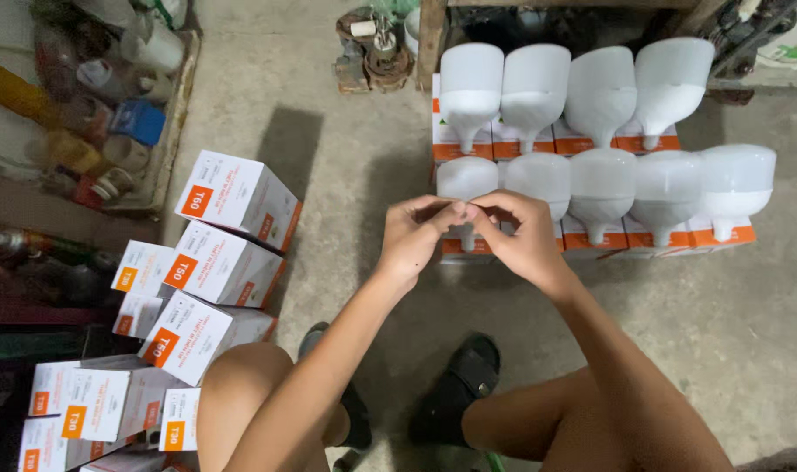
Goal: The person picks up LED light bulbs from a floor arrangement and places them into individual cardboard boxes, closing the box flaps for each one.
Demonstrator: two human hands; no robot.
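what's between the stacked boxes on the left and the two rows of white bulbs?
Head view: bare concrete floor lies between the stacked boxes and the white bulbs. Lower down, the left hand crosses that stretch.

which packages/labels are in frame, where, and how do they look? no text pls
Stacked cartons: left on the floor, white cuboids with orange corner patches.
Cartons under bulbs: centre-right rows, white with orange bands, each bearing a white bulb.
Jumbled bottles and cans: top left, mixed colours, labels blurred.
No screens or signs visible.
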